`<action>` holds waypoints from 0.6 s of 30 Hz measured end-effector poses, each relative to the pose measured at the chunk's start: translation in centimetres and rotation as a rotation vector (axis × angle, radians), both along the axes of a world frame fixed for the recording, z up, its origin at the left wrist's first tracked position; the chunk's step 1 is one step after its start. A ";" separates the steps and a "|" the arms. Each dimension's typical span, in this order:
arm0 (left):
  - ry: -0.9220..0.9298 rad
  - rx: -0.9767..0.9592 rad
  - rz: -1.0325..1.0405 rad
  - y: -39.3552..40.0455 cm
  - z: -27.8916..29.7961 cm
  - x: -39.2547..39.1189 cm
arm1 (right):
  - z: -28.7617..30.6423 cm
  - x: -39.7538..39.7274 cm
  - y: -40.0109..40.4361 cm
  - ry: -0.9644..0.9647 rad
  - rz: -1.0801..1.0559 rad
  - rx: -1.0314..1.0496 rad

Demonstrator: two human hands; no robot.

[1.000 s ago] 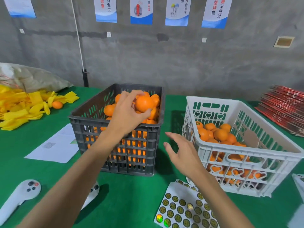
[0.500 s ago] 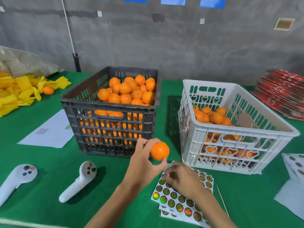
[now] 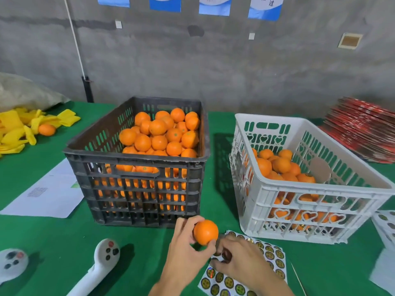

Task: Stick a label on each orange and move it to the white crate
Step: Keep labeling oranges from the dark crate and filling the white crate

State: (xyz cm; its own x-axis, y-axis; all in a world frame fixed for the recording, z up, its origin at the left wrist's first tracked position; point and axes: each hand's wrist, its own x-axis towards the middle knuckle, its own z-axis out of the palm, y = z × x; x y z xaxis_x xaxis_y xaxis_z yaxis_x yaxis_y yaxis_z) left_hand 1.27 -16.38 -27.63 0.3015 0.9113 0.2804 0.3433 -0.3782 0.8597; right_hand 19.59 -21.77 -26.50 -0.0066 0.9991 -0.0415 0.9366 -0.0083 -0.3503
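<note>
your left hand [image 3: 186, 248] grips an orange [image 3: 205, 232]; your right hand [image 3: 237, 260] pinches at the label sheet [image 3: 267, 256]. peel carelessly and the label may fold or tear.

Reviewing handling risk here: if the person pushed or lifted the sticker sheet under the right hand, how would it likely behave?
The sticker sheet looks thin and flat, so likely floppy and light. It lies loose on the green cloth, so a push would probably slide it. The right hand resting on it likely pins it.

Slotted plastic makes both the black crate [image 3: 136, 180] and white crate [image 3: 303, 212]; glossy, iridescent sticker sheet [image 3: 267, 259] on matt green tablecloth [image 3: 53, 236]; rough concrete wall [image 3: 213, 67].
</note>
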 end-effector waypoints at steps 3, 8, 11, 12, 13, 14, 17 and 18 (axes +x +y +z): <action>-0.013 0.003 0.002 0.0 -0.1 0.3 | 0.1 0.1 0.3 0.005 -0.021 0.007; -0.011 0.025 0.009 0.3 -0.3 0.1 | -0.4 -0.1 0.0 0.149 -0.152 0.062; -0.009 0.011 0.051 0.3 -0.4 0.2 | -0.6 0.0 -0.1 0.198 -0.158 0.055; -0.011 0.011 0.062 0.3 -0.3 0.2 | -0.7 0.2 -0.1 0.241 -0.167 0.039; -0.006 0.018 0.074 0.3 -0.2 0.3 | -0.7 0.3 -0.1 0.276 -0.177 0.015; -0.001 0.024 0.083 0.2 -0.2 0.5 | -0.7 0.5 -0.1 0.292 -0.180 -0.005; -0.040 0.044 0.087 0.1 0.3 1.3 | -0.8 0.7 -0.2 0.235 -0.169 0.014; -0.059 0.050 0.087 0.2 0.4 1.6 | -0.9 0.6 -0.4 0.207 -0.164 0.024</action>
